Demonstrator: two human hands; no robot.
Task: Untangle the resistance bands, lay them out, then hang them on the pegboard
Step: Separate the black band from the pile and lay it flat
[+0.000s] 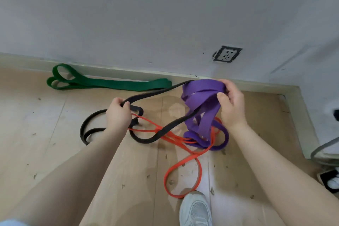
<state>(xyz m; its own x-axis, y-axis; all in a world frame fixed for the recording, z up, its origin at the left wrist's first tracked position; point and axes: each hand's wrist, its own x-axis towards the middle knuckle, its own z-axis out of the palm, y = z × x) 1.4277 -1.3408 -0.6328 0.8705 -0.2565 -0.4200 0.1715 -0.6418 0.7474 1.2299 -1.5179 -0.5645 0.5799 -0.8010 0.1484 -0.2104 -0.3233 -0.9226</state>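
Clearly you were mid-untangling: your left hand (118,113) gripped the black band (156,95), your right hand (231,104) clutched the purple band (201,90) above the floor (55,143); next, thread the black free.

Soft even daylight, wide-angle edge distortion

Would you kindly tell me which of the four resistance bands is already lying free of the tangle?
The green band, stretched alone along the baseboard. The black, purple and orange bands remain intertwined.
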